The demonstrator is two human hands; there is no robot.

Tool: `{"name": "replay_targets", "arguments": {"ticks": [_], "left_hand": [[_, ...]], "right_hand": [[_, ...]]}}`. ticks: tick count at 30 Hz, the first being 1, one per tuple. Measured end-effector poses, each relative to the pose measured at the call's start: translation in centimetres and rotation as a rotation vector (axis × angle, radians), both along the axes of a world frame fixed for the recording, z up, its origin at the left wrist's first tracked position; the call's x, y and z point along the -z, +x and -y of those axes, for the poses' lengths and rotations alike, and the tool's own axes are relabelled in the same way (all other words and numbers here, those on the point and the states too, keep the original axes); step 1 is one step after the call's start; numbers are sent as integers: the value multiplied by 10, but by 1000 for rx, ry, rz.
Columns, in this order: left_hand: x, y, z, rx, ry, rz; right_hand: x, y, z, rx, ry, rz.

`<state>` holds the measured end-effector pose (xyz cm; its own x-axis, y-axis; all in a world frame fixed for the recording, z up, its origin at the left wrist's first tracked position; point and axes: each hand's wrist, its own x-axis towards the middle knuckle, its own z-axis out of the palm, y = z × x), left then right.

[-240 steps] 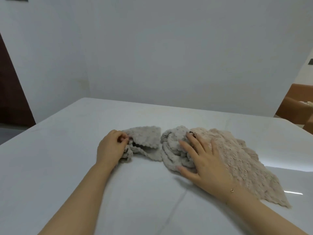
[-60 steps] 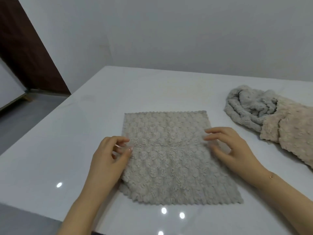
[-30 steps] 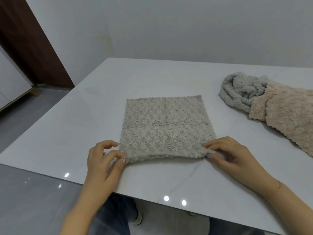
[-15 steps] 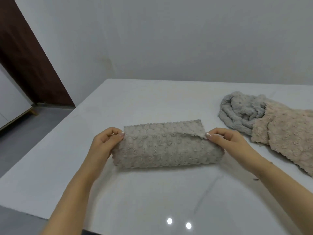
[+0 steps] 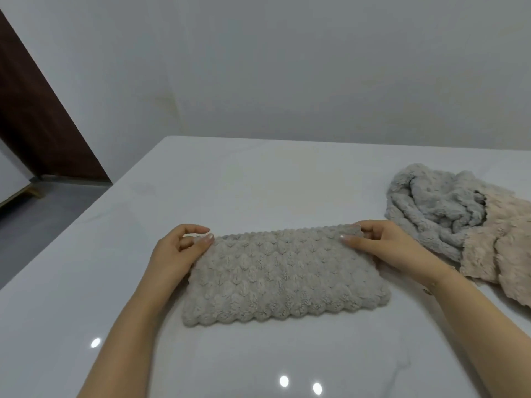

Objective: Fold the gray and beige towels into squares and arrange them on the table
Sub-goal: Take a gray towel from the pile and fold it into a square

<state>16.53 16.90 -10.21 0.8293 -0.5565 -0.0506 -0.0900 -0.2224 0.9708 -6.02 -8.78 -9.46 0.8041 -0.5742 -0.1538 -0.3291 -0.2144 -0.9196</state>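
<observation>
A grey-beige fluffy towel (image 5: 283,275) lies folded in half as a wide rectangle on the white table (image 5: 143,225) in front of me. My left hand (image 5: 179,249) pinches its far left corner between thumb and fingers. At the far right corner my right hand (image 5: 386,245) pinches the doubled edge the same way. A crumpled grey towel (image 5: 431,208) sits at the right, and a crumpled beige towel (image 5: 505,245) lies against it, partly cut off by the frame's right edge.
The table's left edge runs diagonally from near left to the far wall. Beyond it are a grey floor (image 5: 43,214) and a dark brown door (image 5: 31,119). A plain white wall (image 5: 287,67) stands behind the table.
Both hands lifted the towel's near edge and carried it over to the far edge, halving the flat square into a rectangle. Since half a second ago the fold has been laid down flatter.
</observation>
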Motion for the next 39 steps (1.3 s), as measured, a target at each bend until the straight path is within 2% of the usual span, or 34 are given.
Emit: {"name": "replay_targets", "arguments": {"ticks": [4,12,20,28,31,34,37,39], "left_hand": [[10,7,-4,85,37,54],[17,12,-1,-7,22,94],[18,9,4,-101,37,194],[21,6,9,-191,97,299],[18,4,7,-183,146,416],[17,5,1,-141,198,503],[11,0,-6,-194,206,532],[3,-16,-3,-189,233,655]], "right_hand": [[8,6,3,47,-22,31],[16,14,-1,193,-88,59],[25,21,-2,309,-318,43],[25,24,-10,327,-608,-34],[22,23,-12,312,-693,-116],[14,18,-21,289,-1031,-236],[3,15,-38,167,-1229,-107],[-2,17,-52,17,-1205,-55]]}}
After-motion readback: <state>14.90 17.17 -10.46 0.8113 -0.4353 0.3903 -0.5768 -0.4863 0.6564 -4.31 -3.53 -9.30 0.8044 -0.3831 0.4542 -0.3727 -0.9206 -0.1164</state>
